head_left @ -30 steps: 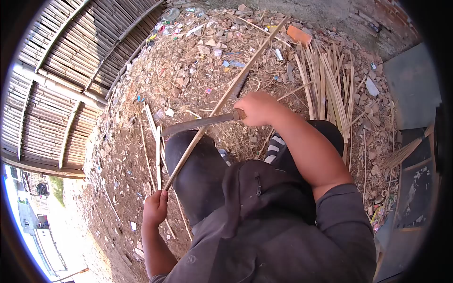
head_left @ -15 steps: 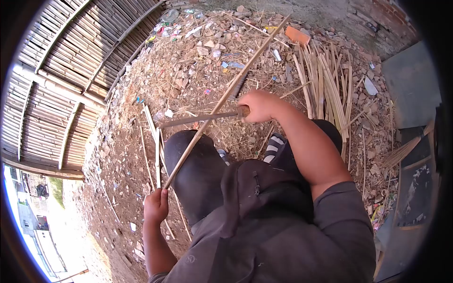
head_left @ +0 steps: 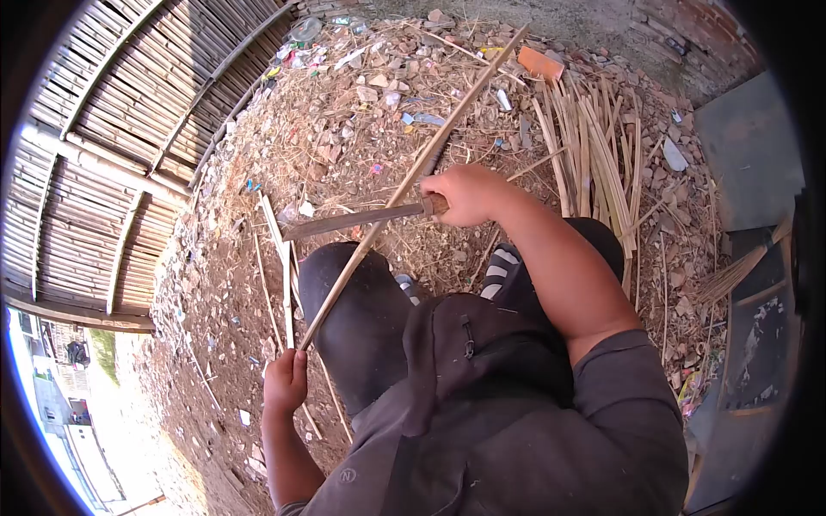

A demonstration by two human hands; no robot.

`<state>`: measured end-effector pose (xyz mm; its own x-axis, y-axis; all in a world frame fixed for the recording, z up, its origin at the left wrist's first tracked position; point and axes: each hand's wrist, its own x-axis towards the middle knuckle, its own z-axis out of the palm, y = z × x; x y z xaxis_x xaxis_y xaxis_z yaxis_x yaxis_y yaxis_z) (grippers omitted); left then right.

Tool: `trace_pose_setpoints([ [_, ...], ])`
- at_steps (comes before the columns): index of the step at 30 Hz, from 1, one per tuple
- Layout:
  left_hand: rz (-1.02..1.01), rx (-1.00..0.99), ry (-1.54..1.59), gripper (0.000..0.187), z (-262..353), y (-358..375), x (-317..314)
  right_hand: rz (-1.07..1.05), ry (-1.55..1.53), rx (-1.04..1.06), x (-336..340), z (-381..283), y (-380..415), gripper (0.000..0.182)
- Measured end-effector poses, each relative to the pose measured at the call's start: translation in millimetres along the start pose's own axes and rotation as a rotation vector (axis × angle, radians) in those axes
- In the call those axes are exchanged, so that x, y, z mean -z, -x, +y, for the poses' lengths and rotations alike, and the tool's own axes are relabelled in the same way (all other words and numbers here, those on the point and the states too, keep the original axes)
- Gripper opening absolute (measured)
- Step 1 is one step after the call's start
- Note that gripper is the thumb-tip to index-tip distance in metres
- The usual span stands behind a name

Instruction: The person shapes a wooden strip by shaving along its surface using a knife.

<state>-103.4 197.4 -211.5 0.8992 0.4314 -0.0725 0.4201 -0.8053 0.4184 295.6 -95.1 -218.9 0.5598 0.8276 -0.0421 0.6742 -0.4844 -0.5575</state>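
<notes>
Spreading between a bamboo fence [head_left: 103, 103] along its left edge and a wall [head_left: 585, 26] at its far edge, littered ground [head_left: 224, 361] surrounds the work. Toward its right edge lies a pile of strips [head_left: 589, 155]; loose strips [head_left: 288, 292] lie just beside the person's left leg [head_left: 366, 318]. The long strip [head_left: 343, 279] runs diagonally over that leg toward the far edge. A knife [head_left: 344, 224] crosses it partway along. The left hand [head_left: 286, 378] is clamped on the strip's near end; the right hand [head_left: 469, 193] is closed around the knife handle. The step is judged to be working the blade on the strip; whether the edge has bitten cannot be told. The next move appears to call for a firm left grip and a blade kept off the knee. Possible obstructions: an orange block [head_left: 540, 64], well apart, and a dark ribbed object [head_left: 440, 153] near the right hand.
</notes>
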Motion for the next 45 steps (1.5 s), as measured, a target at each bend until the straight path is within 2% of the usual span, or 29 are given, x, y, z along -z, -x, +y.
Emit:
trace_pose_setpoints([
  [1, 0.0, 0.018, 0.021, 0.047, -3.2, 1.5, -3.4, -0.049, -0.03, 0.057, -0.6, 11.5, -5.6, 0.045],
  [2, -0.001, 0.036, 0.042, 0.047, -7.4, 3.2, -7.6, 0.073, -0.248, 0.014, -11.3, 40.1, -12.3, 0.044],
  [5, 0.02, 0.039, 0.031, 0.046, -11.9, 0.0, -11.1, 0.206, -0.549, -0.368, -0.3, 65.2, -23.8, 0.044],
  [8, 0.017, 0.021, 0.042, 0.047, -13.1, 0.8, -9.9, 0.314, -0.264, -0.312, -2.2, 51.8, -10.2, 0.037],
  [12, -0.053, 0.07, 0.165, 0.048, -5.8, -0.8, -8.3, 0.093, 0.122, -0.037, 1.8, -4.2, 6.4, 0.032],
  [14, -0.014, 0.006, 0.045, 0.048, -9.2, -1.8, -9.6, -0.005, 0.281, 0.09, 5.1, -19.6, 7.3, 0.028],
  [15, 0.009, -0.021, -0.015, 0.048, -11.0, -0.2, -10.8, 0.032, 0.132, -0.024, 5.6, -12.0, 3.5, 0.029],
  [17, -0.009, 0.05, 0.012, 0.047, -17.8, 6.2, -15.1, 0.107, -0.169, -0.255, 5.7, 23.2, -5.3, 0.031],
  [20, -0.013, 0.074, 0.077, 0.047, -10.6, 3.0, -9.8, 0.366, -0.258, -0.374, -0.9, 64.6, -18.8, 0.035],
  [23, -0.026, 0.08, 0.169, 0.046, -12.4, 1.2, -9.7, 0.275, -0.126, -0.303, 2.0, 36.1, -7.7, 0.04],
  [24, -0.022, 0.066, 0.176, 0.046, -12.6, 0.8, -11.1, 0.251, -0.061, -0.255, 3.6, 12.2, 1.1, 0.034],
  [27, 0.003, 0.013, 0.089, 0.046, -4.4, 3.4, -11.9, -0.026, 0.184, -0.031, 9.3, -22.4, 11.0, 0.035],
  [28, 0.023, -0.01, 0.041, 0.045, -2.1, 3.1, -10.7, 0.018, 0.231, 0.095, 4.4, -9.2, 7.8, 0.031],
  [31, 0.059, 0.0, -0.038, 0.045, -21.6, 13.6, -15.0, 0.142, -0.155, -0.276, 12.0, 42.2, 0.0, 0.037],
  [34, 0.02, 0.073, -0.037, 0.045, -14.3, 14.2, -5.4, 0.401, -0.347, -0.521, 10.1, 90.6, -13.3, 0.036],
  [37, 0.01, 0.086, 0.002, 0.045, -4.0, 12.4, -2.9, 0.342, -0.244, -0.461, 20.9, 37.2, 4.8, 0.03],
  [41, -0.028, 0.1, 0.054, 0.046, 0.7, 16.9, -4.6, 0.059, 0.077, -0.063, 10.3, -7.1, 12.7, 0.022],
  [44, -0.039, 0.06, 0.041, 0.047, -2.8, 16.9, -0.5, -0.037, 0.141, 0.012, 12.4, -3.9, 10.3, 0.028],
  [45, -0.047, 0.082, 0.079, 0.047, -8.8, 20.9, -3.0, 0.058, 0.009, -0.108, 8.2, 6.9, 7.6, 0.03],
])
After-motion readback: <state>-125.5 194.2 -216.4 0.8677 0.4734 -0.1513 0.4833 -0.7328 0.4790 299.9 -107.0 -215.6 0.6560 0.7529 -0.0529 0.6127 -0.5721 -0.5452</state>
